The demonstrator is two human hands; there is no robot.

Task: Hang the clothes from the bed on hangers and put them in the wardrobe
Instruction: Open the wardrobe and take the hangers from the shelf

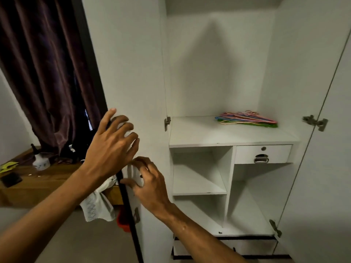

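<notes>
Both your hands are on the left door (125, 63) of the open wardrobe (218, 54), at the middle left of the frame. Your left hand (111, 147) has its fingers (125, 126) bent and spread, with the tips against the door's face and the thumb up by its edge. Your right hand (150, 186), just below, is bent the same way, with its thumb beside the door's dark edge. I cannot tell whether either hand actually clamps that edge or only presses on it.

The hangers (247, 120) lie in a loose, coloured pile on the shelf (218, 133), right of centre and well apart from both hands. No clothes from the bed are in view, so the hanging has probably not begun.

The risks from here:
- If the door is only pushed, it may swing back towards you when you let go.
- The white cloth (97, 204) hanging at the lower left sits right by the door's edge and could snag on it.
- The hangers look interlocked, so pulling one out quickly could drag the others off the shelf.
- No rail is visible, so check where the hooks will go.
</notes>
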